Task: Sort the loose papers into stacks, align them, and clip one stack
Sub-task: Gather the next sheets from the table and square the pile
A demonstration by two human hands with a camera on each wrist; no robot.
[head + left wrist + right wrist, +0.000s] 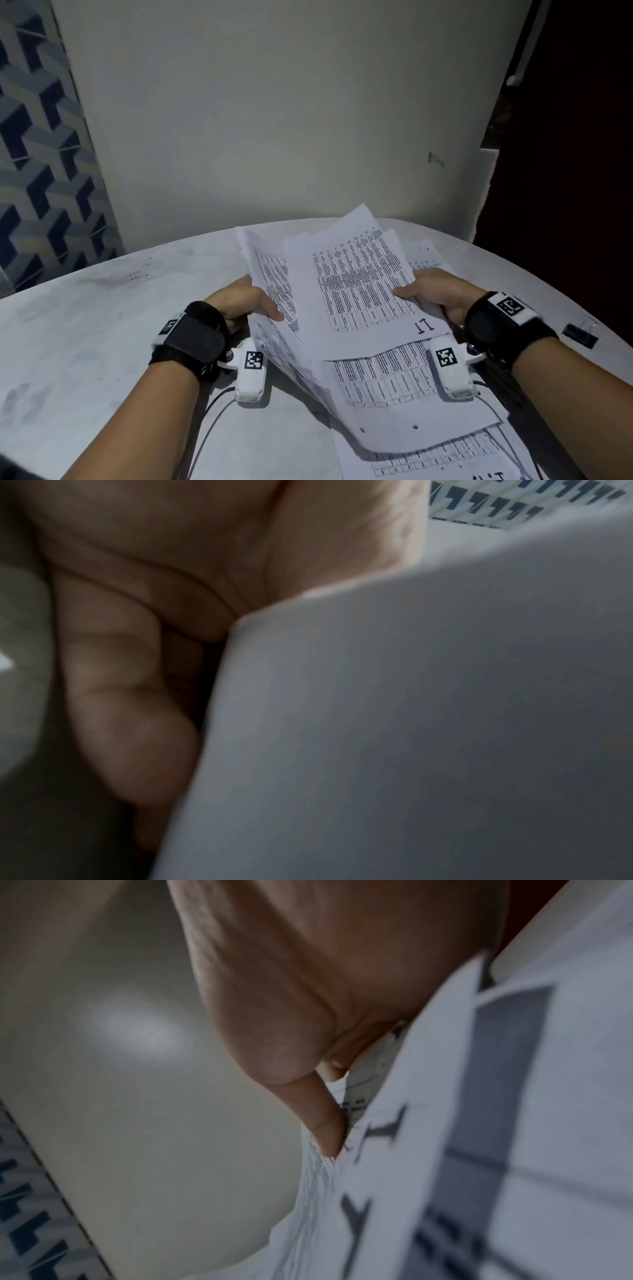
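Observation:
Both hands hold an untidy bundle of printed papers [356,291] lifted off the round grey table [102,325]. My left hand [246,301] grips the bundle's left edge, thumb on top. My right hand [435,291] grips the right edge, thumb pressed on the top sheet marked "11". In the left wrist view curled fingers [130,696] lie behind a blank sheet [411,723]. In the right wrist view the thumb [322,1118] pinches the printed papers [479,1123]. More loose sheets [438,455] lie on the table below the bundle. A black binder clip [580,334] rests at the table's right edge.
A plain pale wall [274,120] rises right behind the table. A patterned blue-grey panel [41,154] stands at the left and a dark opening [565,154] at the right. Thin cables [209,421] run from the wrist cameras across the table.

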